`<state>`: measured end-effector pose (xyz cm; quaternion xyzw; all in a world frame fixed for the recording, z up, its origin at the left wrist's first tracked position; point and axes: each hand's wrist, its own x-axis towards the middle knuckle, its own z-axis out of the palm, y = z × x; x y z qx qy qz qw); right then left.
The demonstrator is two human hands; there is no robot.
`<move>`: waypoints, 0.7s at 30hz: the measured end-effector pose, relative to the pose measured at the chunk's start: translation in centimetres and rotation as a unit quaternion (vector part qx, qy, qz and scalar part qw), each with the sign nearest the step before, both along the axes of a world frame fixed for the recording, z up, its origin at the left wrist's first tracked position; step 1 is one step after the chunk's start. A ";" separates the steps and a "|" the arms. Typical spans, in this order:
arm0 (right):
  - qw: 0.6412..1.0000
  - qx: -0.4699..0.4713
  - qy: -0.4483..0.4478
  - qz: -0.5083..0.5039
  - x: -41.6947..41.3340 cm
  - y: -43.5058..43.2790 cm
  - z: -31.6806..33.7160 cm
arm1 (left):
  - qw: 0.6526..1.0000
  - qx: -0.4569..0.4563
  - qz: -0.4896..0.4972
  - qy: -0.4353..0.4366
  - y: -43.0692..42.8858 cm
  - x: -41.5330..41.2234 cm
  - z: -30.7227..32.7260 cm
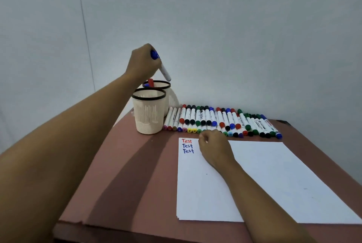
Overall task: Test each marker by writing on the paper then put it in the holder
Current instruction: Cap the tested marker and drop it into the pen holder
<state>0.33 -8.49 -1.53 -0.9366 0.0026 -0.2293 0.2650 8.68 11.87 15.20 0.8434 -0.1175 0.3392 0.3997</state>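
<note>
Left grip (143, 64) clamps a blue marker (165, 72), tilted over the rear holder (168, 84) to drop in. Right grip (214, 149), curled, likely steadies the paper (264, 184); empty or not, I cannot tell.

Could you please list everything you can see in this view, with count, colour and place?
front holder: one, cream with a black rim, left rear of the table
rear holder: one, same colours, just behind the front one
red marker: one, red, standing in the rear holder
blue marker: one, white with a blue cap, tilted above the rear holder
marker row: many, mixed cap colours, lying behind the paper
paper: one sheet, white, near right of the table
Test words: three, one red and two blue, at the paper's top left
table: one, reddish brown
wall: pale grey, behind
left hand: grips the blue marker
right hand: fingers curled, at the paper's top edge
</note>
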 end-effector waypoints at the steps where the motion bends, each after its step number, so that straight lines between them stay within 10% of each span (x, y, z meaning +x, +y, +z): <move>1: 1.000 -0.003 -0.002 0.000 0.0 0.0 0.0 | 1.000 0.003 0.005 0.009 0.3 0.7 0.5; 15: 0.998 -0.055 -0.004 -0.007 0.0 0.1 -0.2 | 0.974 0.177 0.011 0.141 0.6 5.2 -2.2; 21: 0.998 -0.060 0.006 -0.006 -0.1 0.1 -0.1 | 0.989 0.133 -0.028 0.060 -0.6 3.1 -1.9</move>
